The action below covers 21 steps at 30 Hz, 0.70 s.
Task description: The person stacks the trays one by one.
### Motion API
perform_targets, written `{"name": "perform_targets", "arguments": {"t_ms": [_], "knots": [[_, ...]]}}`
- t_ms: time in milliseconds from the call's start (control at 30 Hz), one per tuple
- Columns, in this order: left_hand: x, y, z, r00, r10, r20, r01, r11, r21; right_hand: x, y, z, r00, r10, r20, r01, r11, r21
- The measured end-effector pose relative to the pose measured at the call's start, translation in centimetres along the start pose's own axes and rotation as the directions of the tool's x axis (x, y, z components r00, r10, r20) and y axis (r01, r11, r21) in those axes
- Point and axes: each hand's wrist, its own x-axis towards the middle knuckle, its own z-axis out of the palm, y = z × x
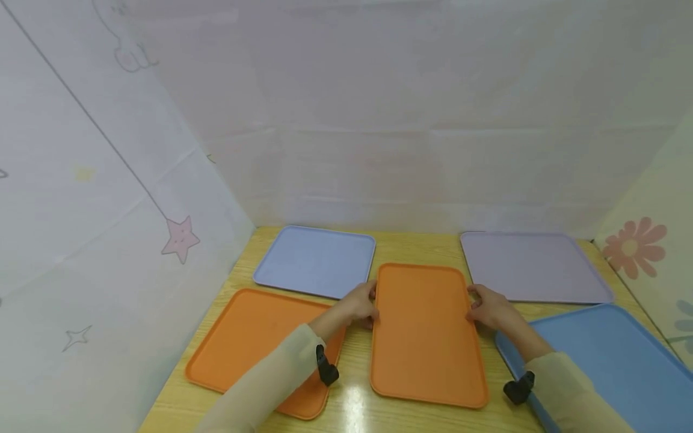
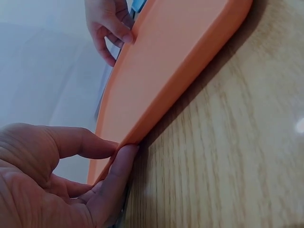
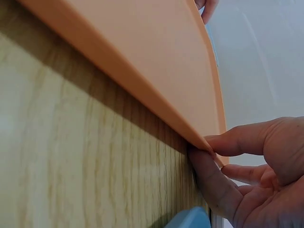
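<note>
An orange tray (image 1: 428, 337) with a raised rim stands lengthwise in the middle of the wooden table. My left hand (image 1: 361, 304) pinches its left rim between thumb and fingers. On the opposite long side, my right hand (image 1: 487, 307) pinches the right rim at about the same height. In the left wrist view, the left hand's fingers (image 2: 121, 166) meet at the tray's edge (image 2: 156, 107). The right wrist view shows the right hand's fingers (image 3: 213, 175) on the rim, with a shadow under the tray along the table.
A second orange tray (image 1: 260, 337) lies at the left under my left forearm. Behind it is a periwinkle tray (image 1: 319, 258). A lilac tray (image 1: 536, 264) lies back right, and a blue tray (image 1: 612, 361) sits under my right forearm. Printed white sheets (image 1: 346, 120) enclose the wooden table (image 1: 354, 367).
</note>
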Motion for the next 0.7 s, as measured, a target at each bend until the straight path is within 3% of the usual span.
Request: {"name": "perform_targets", "arguments": {"t_ms": [267,700], "knots": [[0.63,-0.11,-0.28,1.0,-0.002,0.002,0.002,0.999,-0.032,0.45,0.03,0.06,1.0,0.018,-0.011,-0.017,1.0,0.023],[1.0,-0.29,-0.66,1.0,-0.008,0.003,0.008,0.998,-0.061,0.67,0.06,-0.05,0.999,0.04,0.008,-0.041,0.985,0.17]]}}
